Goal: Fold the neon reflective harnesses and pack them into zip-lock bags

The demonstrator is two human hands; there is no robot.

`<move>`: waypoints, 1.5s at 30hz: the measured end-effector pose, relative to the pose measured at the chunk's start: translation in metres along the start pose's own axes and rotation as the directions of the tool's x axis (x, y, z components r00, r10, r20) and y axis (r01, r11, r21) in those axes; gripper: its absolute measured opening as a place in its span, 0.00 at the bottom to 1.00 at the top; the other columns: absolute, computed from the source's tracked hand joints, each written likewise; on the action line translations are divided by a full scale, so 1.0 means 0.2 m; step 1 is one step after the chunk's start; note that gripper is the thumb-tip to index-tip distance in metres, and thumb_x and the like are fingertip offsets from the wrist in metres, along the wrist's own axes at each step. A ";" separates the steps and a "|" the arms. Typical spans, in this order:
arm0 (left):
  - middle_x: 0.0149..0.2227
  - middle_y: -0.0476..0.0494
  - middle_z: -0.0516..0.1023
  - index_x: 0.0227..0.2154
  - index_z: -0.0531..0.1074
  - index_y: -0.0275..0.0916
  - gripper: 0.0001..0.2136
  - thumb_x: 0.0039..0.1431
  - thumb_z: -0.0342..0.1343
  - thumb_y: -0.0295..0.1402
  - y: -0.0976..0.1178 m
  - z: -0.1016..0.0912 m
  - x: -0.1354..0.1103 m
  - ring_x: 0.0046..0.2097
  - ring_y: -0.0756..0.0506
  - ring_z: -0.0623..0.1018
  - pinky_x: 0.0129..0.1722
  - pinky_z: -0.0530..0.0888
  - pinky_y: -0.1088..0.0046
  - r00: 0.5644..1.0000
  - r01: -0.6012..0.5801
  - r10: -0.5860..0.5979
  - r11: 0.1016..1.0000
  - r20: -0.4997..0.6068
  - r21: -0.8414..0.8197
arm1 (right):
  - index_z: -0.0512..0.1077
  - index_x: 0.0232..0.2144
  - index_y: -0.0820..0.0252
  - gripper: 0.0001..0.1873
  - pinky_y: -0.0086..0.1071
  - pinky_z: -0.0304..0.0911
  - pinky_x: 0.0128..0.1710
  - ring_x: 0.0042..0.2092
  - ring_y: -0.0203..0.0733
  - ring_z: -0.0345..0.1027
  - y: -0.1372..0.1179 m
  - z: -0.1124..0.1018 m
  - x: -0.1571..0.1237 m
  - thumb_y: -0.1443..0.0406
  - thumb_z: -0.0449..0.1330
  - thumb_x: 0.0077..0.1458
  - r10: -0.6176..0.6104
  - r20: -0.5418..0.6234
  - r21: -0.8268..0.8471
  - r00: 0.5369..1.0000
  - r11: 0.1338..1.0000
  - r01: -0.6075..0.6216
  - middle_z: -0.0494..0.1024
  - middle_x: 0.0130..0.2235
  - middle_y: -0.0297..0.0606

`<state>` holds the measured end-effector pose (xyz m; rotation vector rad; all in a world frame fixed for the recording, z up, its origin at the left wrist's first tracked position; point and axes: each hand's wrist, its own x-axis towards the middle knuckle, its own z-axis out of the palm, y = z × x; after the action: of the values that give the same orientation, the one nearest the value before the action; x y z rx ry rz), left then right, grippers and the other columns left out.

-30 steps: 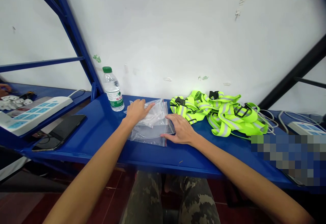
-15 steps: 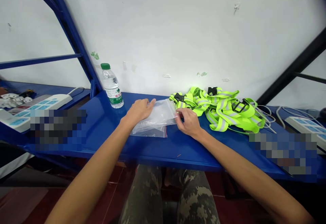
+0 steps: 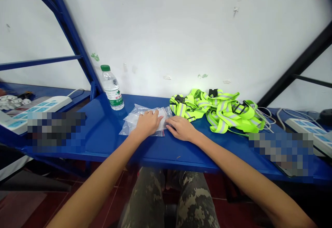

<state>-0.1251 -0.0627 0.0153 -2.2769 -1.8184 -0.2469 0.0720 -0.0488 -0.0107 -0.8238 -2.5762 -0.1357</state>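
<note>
Clear plastic zip bags (image 3: 132, 117) lie overlapping on the blue tabletop, with a whitish, flat sheet-like area near their middle. My left hand (image 3: 148, 123) rests on top of them, palm down, its thumb stretched to the right and its fingers slightly bent. At the right edge of the bags is my right hand (image 3: 181, 127), its fingers curled together at the plastic. The fingertips there are partly hidden. Just behind my right hand lies a heap of neon yellow-green reflective straps (image 3: 225, 115) with grey stripes and black buckles.
A water bottle (image 3: 112, 89) with a green cap stands at the back left, near the blue metal frame (image 3: 70, 31). White power strips (image 3: 38, 110) lie on the left and right. Blurred-out objects sit at both sides of the blue table (image 3: 109, 148). A white wall is behind.
The bags have come down flatter and spread to the left. My left hand has moved slightly nearer to me, and my right hand has shifted left and lower, closer to it.
</note>
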 end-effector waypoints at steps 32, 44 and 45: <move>0.43 0.41 0.77 0.45 0.72 0.38 0.14 0.68 0.47 0.41 0.39 0.12 0.30 0.46 0.42 0.73 0.48 0.68 0.65 0.884 -0.337 0.143 0.855 -0.444 -0.395 | 0.76 0.30 0.63 0.12 0.21 0.62 0.18 0.22 0.29 0.69 0.32 -0.14 -0.06 0.59 0.68 0.52 0.764 0.284 0.957 0.580 -0.186 -0.224 0.82 0.32 0.40; 0.39 0.42 0.76 0.39 0.72 0.38 0.09 0.67 0.51 0.37 0.39 0.16 0.31 0.43 0.43 0.72 0.45 0.68 0.66 0.890 -0.313 0.123 0.865 -0.438 -0.393 | 0.74 0.30 0.62 0.19 0.23 0.63 0.19 0.23 0.32 0.70 0.25 -0.18 -0.04 0.53 0.57 0.62 0.700 0.389 0.921 0.599 -0.280 -0.271 0.80 0.32 0.39; 0.39 0.43 0.76 0.39 0.72 0.38 0.09 0.67 0.51 0.37 0.38 0.16 0.31 0.43 0.43 0.72 0.45 0.69 0.66 0.890 -0.316 0.125 0.863 -0.439 -0.395 | 0.75 0.30 0.62 0.19 0.23 0.62 0.18 0.23 0.32 0.70 0.25 -0.18 -0.04 0.53 0.57 0.62 0.699 0.386 0.922 0.602 -0.276 -0.270 0.80 0.33 0.39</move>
<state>-0.0365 -0.0111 -0.0042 -2.4595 -1.3683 -1.1193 0.1202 -0.0195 0.0175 -0.9843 -1.0061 1.5696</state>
